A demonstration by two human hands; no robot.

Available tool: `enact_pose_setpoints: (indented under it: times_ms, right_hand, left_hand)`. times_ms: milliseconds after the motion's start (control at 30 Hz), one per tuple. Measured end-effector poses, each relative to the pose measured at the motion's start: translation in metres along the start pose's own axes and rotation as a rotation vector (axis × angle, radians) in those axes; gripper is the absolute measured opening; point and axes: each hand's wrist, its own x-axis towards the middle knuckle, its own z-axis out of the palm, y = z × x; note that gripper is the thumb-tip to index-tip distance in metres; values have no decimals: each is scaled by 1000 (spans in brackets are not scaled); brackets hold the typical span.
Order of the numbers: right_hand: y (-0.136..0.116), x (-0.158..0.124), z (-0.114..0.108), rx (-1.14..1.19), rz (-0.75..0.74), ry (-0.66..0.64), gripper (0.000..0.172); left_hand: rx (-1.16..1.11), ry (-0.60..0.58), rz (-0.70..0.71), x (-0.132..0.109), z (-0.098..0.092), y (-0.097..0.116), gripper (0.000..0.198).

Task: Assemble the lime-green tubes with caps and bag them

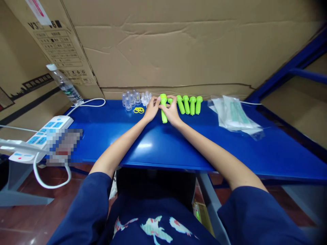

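Observation:
Between my two hands a lime-green flashlight [164,114] stands near upright over the blue table, its wider head up and a yellow band around it. My left hand [152,108] pinches the head from the left with thumb and fingers. From the right, my right hand [172,110] has its fingers closed on the flashlight's body below the head. Several similar green flashlights [192,105] lie in a row right of my right hand, one partly hidden behind it. Left of my left hand are yellow rings [138,110] and several clear plastic domes [130,99].
Clear bags with white and green contents [236,114] lie on the right of the blue table [148,146]. At the left are a power strip [43,136] with cables, a pixelated object [66,144] and a water bottle [65,85]. Cardboard [166,51] walls the back.

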Motion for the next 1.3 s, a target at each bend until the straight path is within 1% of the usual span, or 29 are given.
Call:
enact_pose_setpoints:
  times_ms: [100,200,267,333,400,500,567,667,800,933,1167,1300]
  right_hand:
    - [-4,-11,-7,-85,-59,-32,60]
    - [-6,-20,-13,-156,-109,-71,58]
    - [-7,-24,-11,-161,-125,-85,59]
    - [-7,-27,-6,-155,-139,-100,60]
    - [-7,-29,-2,-157,-156,-115,60]
    - [-7,-30,1,-189,-186,-127,59]
    - [-7,-30,-1,-204,-210,-123,58]
    - [-6,-31,-3,-196,-222,-125,57]
    - [-6,-33,-1,-189,-202,-142,59]
    - [-7,-34,0,-162,-210,-144,55]
    - [-10,-34,-1,-239,-238,-131,47]
    - [-13,-35,-2,-244,-228,-140,45]
  left_hand:
    - [1,-25,-29,-2,-6,-4,30]
    - [-2,-99,-105,-3,-13,-5,41]
    - [-22,-141,-138,-4,-17,-5,49]
    - [-41,-152,-128,-7,-18,-3,53]
    - [-46,-136,-79,-10,-17,-2,55]
    - [-42,-122,-16,-17,-14,0,54]
    - [-49,-133,-15,-20,-12,3,51]
    - [-52,-137,-60,-21,-11,6,43]
    - [-35,-102,-139,-18,-12,8,35]
    - [-41,-100,-161,-17,-13,7,33]
    - [-52,-109,-123,-18,-12,3,31]
    - [-92,-121,-109,-17,-12,-4,30]
